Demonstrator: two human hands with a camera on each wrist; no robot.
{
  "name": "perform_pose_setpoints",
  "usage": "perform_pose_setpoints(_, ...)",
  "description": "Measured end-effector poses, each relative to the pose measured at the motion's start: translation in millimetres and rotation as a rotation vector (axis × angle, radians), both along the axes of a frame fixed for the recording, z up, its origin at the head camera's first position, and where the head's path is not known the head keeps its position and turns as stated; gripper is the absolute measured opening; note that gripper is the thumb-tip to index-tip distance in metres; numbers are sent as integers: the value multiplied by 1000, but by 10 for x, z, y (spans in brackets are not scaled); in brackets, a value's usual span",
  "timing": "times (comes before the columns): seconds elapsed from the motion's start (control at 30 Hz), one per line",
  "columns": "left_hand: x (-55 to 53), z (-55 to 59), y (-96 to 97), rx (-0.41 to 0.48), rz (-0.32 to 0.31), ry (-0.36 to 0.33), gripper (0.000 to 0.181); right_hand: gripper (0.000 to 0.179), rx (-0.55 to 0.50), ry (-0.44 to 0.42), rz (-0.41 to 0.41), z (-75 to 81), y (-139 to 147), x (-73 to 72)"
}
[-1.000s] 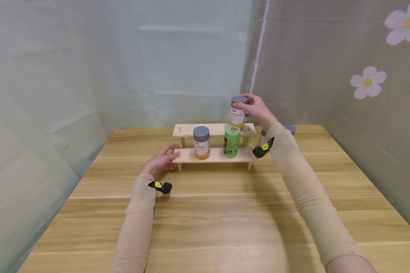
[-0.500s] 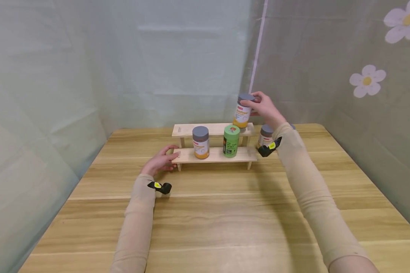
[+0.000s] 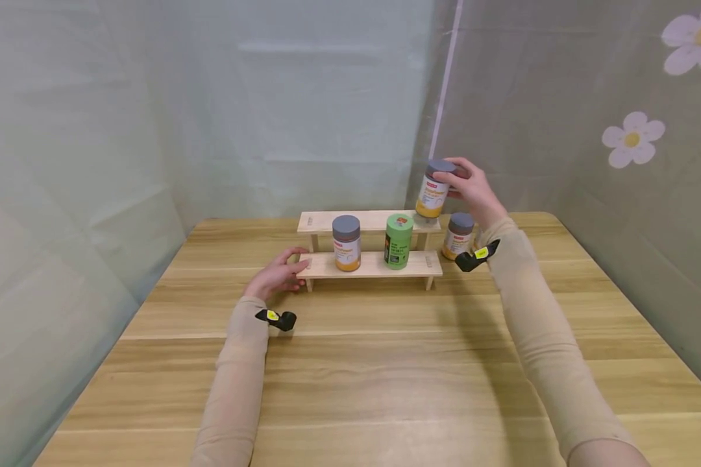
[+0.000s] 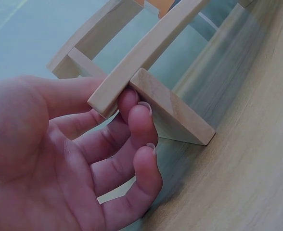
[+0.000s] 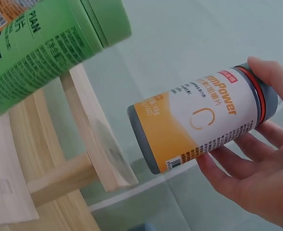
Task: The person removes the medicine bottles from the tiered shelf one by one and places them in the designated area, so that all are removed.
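wooden table (image 3: 385, 389); two-tier wooden rack (image 3: 374, 264) standing on it; grey-lidded jar (image 3: 459, 235) right of rack

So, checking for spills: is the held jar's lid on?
On. The right hand grips the jar, its grey lid in place.
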State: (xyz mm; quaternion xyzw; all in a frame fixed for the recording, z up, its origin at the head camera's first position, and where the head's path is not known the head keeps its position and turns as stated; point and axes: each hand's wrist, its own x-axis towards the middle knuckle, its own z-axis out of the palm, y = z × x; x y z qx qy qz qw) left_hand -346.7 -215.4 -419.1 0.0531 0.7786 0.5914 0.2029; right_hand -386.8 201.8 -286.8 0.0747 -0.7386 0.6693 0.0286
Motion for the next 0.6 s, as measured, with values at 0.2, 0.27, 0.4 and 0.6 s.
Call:
perform_pose_setpoints(0.2, -4, 1, -20, 5, -3, -5, 54, 40, -20, -5, 2, -14, 96, 32)
perform_pose_setpoints(0.27, -7, 8, -28, 6, 0, -5, 53, 43, -26, -1, 4, -15, 114, 36)
perform_pose_setpoints(0.4, -16, 12, -32, 11, 4, -3, 53, 45, -53, 0, 3, -27, 145, 46)
perform_pose_setpoints(0.6, -12, -1, -21, 16, 5, -8, 54, 43, -98, -16, -4, -77, 204, 72)
